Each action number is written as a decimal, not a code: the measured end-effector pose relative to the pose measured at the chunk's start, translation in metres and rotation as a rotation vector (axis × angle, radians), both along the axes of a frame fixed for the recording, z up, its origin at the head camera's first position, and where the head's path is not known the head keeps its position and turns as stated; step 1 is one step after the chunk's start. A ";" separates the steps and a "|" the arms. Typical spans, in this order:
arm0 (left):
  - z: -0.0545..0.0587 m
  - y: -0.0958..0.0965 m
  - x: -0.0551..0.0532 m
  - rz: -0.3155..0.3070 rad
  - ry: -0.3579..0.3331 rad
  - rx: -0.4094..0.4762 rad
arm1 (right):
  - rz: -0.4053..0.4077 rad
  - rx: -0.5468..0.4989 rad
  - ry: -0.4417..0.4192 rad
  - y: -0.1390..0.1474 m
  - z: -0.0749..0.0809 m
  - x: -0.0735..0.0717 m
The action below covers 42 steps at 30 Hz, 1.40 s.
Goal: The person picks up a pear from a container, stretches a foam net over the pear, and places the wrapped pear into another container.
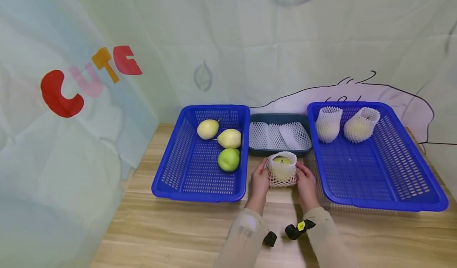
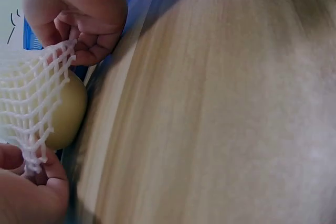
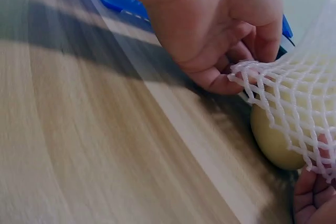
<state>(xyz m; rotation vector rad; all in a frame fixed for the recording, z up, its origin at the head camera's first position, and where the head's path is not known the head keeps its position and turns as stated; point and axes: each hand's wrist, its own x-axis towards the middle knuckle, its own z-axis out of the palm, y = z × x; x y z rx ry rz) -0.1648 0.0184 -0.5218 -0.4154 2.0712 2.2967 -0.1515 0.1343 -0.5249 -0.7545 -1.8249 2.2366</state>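
A pale yellow pear [image 3: 275,137] sits partly inside a white foam net sleeve [image 1: 283,177], between both hands near the middle of the table. My left hand [image 1: 260,182] pinches the sleeve's edge on the left side, thumb and curled fingers on the mesh. On the opposite side, my right hand [image 1: 307,184] pinches the edge the same way. Both wrist views show the pear's rounded end bulging bare past the net's lower edge. From above, its top with a dark spot shows through the sleeve's opening.
On the left, a blue basket [image 1: 203,197] holds two pears [image 1: 230,138] and a green apple [image 1: 229,159]. Behind the hands, a dark green tray [image 1: 280,118] contains several flat foam nets [image 1: 294,136]. The right blue basket [image 1: 385,205] holds two netted fruits [image 1: 328,126].
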 end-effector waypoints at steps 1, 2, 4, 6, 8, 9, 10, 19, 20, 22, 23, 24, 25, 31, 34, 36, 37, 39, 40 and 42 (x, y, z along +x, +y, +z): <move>-0.001 0.000 0.000 0.002 -0.008 -0.012 | 0.010 0.010 -0.020 0.001 0.001 0.000; -0.002 0.000 0.000 0.008 -0.018 -0.027 | 0.021 0.019 -0.036 0.001 0.001 -0.001; -0.003 0.000 0.000 0.016 -0.020 -0.051 | 0.043 0.030 -0.053 0.002 0.002 -0.001; -0.005 0.000 0.001 0.014 0.007 -0.071 | 0.062 0.063 -0.057 0.003 0.002 0.000; -0.007 -0.001 0.003 0.010 0.074 -0.093 | 0.070 0.087 -0.042 0.004 0.000 0.001; -0.007 -0.001 0.004 0.002 0.115 -0.110 | 0.069 0.095 -0.026 0.004 -0.001 0.002; -0.014 -0.001 0.003 -0.010 0.178 -0.136 | 0.064 0.101 -0.005 0.004 -0.003 0.003; -0.012 -0.004 0.006 -0.082 0.103 -0.396 | 0.050 0.176 0.055 0.004 -0.008 0.002; -0.012 -0.005 0.005 -0.096 0.083 -0.407 | 0.056 0.187 0.042 0.004 -0.008 0.001; -0.013 -0.008 0.004 -0.121 0.097 -0.416 | 0.057 0.226 0.015 0.004 -0.009 0.001; -0.015 -0.009 0.003 -0.133 0.108 -0.408 | 0.059 0.249 0.004 0.004 -0.010 0.000; -0.016 -0.011 0.004 -0.141 0.114 -0.390 | 0.061 0.266 -0.002 0.004 -0.011 0.000; -0.016 -0.012 0.005 -0.140 0.149 -0.380 | 0.065 0.280 -0.008 0.005 -0.012 0.000; -0.019 -0.012 0.008 -0.017 0.203 -0.412 | 0.105 0.375 -0.034 0.009 -0.014 0.000; -0.016 -0.008 0.008 0.061 0.242 -0.467 | 0.112 0.449 0.008 0.009 -0.012 0.003; -0.012 -0.007 0.007 0.061 0.275 -0.454 | 0.113 0.475 0.066 0.009 -0.011 0.005; -0.009 -0.007 0.008 0.038 0.272 -0.433 | 0.126 0.461 0.092 0.009 -0.010 0.006; -0.006 -0.006 0.008 -0.042 0.249 -0.379 | 0.187 0.423 0.122 0.010 -0.008 0.008; -0.004 -0.006 0.008 -0.091 0.235 -0.347 | 0.226 0.398 0.137 0.010 -0.007 0.009; -0.003 -0.006 0.009 -0.179 0.202 -0.298 | 0.317 0.360 0.129 0.010 -0.005 0.010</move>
